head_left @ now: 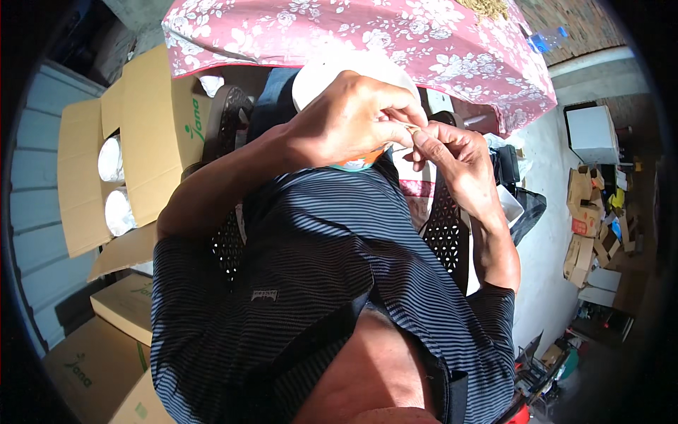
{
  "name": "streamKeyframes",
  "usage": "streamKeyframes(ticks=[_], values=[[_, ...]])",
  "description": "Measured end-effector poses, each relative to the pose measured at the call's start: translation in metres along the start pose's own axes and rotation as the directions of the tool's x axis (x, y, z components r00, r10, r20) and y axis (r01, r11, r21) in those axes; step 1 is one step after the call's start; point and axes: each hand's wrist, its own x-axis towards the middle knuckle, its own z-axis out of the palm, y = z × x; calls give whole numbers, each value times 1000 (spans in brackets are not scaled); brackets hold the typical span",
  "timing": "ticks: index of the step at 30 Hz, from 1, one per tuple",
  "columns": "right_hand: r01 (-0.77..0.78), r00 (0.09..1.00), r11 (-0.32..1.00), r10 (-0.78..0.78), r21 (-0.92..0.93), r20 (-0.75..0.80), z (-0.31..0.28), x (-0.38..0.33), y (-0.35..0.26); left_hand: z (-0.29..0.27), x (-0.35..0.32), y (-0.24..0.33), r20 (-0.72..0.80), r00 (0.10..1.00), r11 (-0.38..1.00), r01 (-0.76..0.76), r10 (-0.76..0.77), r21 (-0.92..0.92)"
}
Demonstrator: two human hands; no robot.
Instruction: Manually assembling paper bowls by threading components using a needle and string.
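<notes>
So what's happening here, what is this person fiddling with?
A person in a striped shirt is working close to the chest with both hands. The left hand and the right hand meet fingertip to fingertip, pinching something small and thin that is too tiny to identify. Behind the hands is a round white container. An open cardboard box of white rolls sits on the left, and a flowered cloth lies ahead.

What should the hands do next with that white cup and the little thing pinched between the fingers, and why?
Probably keep the pinch and work slowly. The left hand covers the white cup, and the right hand meets it fingertip to fingertip on a small thin piece, too small to identify. Both hands are raised over the striped shirt, so a dropped piece would likely fall into the lap.
</notes>
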Motion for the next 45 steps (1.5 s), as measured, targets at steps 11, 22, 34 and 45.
streamKeyframes(ticks=[11,22,34,45], values=[[70,993,977,-87,202,77,8,-1,0,-6,1,-2,-16,999,997,45,-46,-56],[115,949,993,-108,4,-295,16,8,11,-13,5,-16,100,990,949,124,-98,-289],[116,942,990,-133,-75,-309,23,6,11,-5,4,-18,38,998,963,51,-42,-266],[201,943,971,-227,-128,-243,23,0,13,-5,1,-8,-11,994,964,105,-111,-242]])
